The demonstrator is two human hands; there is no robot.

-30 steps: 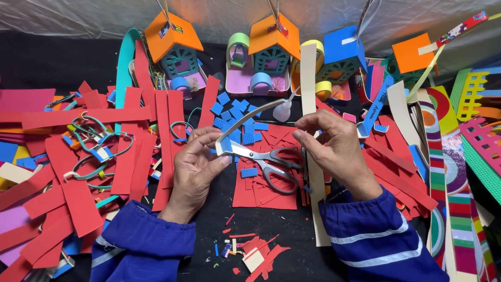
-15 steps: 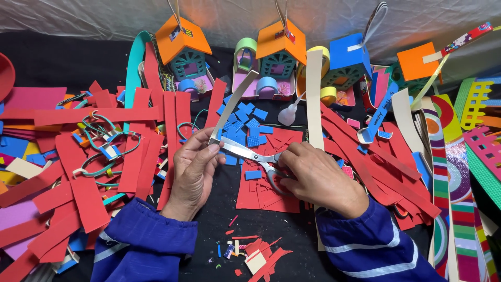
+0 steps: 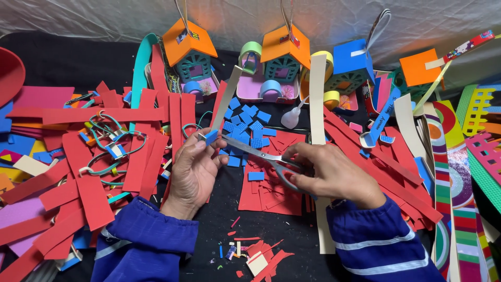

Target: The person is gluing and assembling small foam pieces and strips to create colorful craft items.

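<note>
We see the left hand pinching a small blue square at the end of a long strip. The right hand grips scissors, whose blades touch the square, between both hands above the desk.

The scissors had shiny metal blades. The red strips and blue squares looked like matt foam, the squares ribbed. The sleeves were soft cloth.
</note>
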